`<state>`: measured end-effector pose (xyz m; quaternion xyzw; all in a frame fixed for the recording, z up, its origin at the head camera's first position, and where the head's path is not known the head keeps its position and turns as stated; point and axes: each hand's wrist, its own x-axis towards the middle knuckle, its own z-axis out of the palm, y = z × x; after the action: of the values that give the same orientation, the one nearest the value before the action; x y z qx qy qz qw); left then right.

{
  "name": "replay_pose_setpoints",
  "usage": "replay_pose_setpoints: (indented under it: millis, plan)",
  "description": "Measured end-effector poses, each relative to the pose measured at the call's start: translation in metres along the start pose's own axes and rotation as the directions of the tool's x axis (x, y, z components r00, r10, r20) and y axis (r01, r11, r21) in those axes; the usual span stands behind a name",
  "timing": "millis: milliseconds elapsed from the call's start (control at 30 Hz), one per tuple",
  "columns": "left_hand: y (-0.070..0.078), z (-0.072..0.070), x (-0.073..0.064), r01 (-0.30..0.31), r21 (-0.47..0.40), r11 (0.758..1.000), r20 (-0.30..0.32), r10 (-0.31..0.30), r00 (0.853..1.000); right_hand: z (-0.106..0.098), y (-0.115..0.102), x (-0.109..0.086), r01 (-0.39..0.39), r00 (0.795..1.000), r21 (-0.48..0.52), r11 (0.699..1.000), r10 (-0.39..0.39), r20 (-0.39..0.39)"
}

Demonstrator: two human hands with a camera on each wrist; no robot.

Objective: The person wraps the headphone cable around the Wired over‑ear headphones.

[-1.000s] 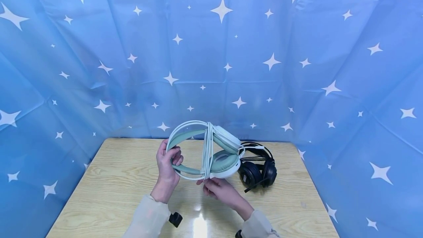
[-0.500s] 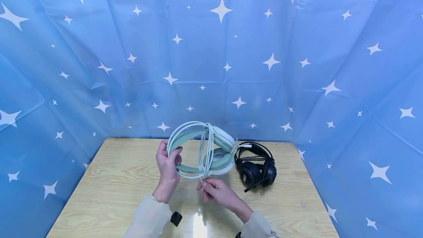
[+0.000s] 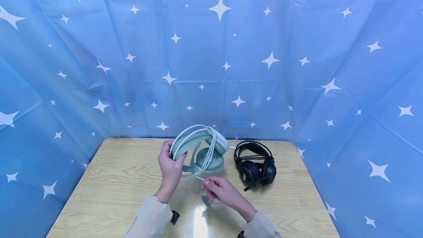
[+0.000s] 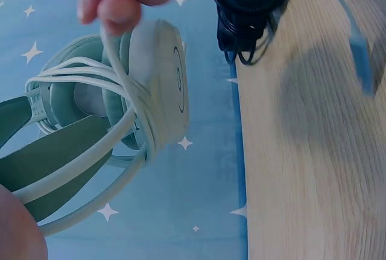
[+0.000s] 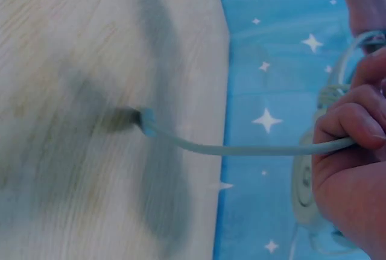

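Note:
My left hand [image 3: 171,172] grips the padded headband [image 4: 54,151] of a mint-green and white headset, raised over the table. Its ear cups [image 3: 214,160] point away to the right. Pale cable [image 5: 259,150] is wound in several loose turns around the headset. Just below, my right hand [image 3: 224,194] pinches this cable between thumb and curled fingers. In the right wrist view, the cable's free end sticks out of that hand, with a plug [image 5: 146,121] at its tip.
A black headset [image 3: 254,168] with a boom microphone lies on the wooden table [image 3: 109,186], right of the hands. A blue curtain with white stars [image 3: 211,54] hangs behind and at both sides.
My left hand has tilted the headset and its ear cups have shifted left. My right hand has drawn the cable end away from the headset, and the turns have spread looser.

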<state>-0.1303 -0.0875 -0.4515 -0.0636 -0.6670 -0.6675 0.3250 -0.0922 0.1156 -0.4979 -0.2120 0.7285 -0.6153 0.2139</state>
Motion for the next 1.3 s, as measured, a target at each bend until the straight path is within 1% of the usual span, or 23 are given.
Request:
replay_pose_setpoints:
  millis: [167,333,467,700,833,967,1167,1300]
  plan:
    - [0.0,-0.001,-0.001,-0.061,0.072,0.996,0.033,0.058,0.998,-0.007,-0.005,-0.002,-0.008,1.0,-0.014,1.0,0.008,-0.013]
    - [-0.002,-0.002,-0.001,-0.116,0.122,0.986,0.041,0.112,0.993,-0.012,-0.01,-0.003,0.011,0.999,-0.037,0.999,-0.013,-0.035]
    - [-0.004,-0.003,-0.001,-0.145,0.147,0.978,0.047,0.14,0.989,-0.016,-0.013,-0.004,0.02,0.999,-0.028,0.999,-0.021,-0.042]
    - [-0.007,-0.007,-0.001,-0.206,0.187,0.961,0.083,0.193,0.978,-0.025,-0.017,-0.006,0.001,0.998,0.022,1.0,0.0,-0.061]
    - [-0.009,-0.009,-0.001,-0.223,0.211,0.952,0.112,0.203,0.973,-0.031,-0.02,-0.008,0.022,0.996,0.032,0.999,-0.019,-0.089]
    - [-0.01,-0.011,-0.001,-0.236,0.227,0.945,0.148,0.206,0.967,-0.039,-0.021,-0.01,0.058,0.992,0.028,0.998,-0.054,-0.111]
    - [-0.01,-0.015,-0.001,-0.234,0.251,0.939,0.197,0.187,0.963,-0.05,-0.023,-0.012,0.086,0.986,0.073,0.994,-0.074,-0.151]
    - [-0.009,-0.016,-0.001,-0.231,0.253,0.94,0.236,0.172,0.956,-0.054,-0.025,-0.014,0.087,0.988,0.103,0.991,-0.073,-0.134]
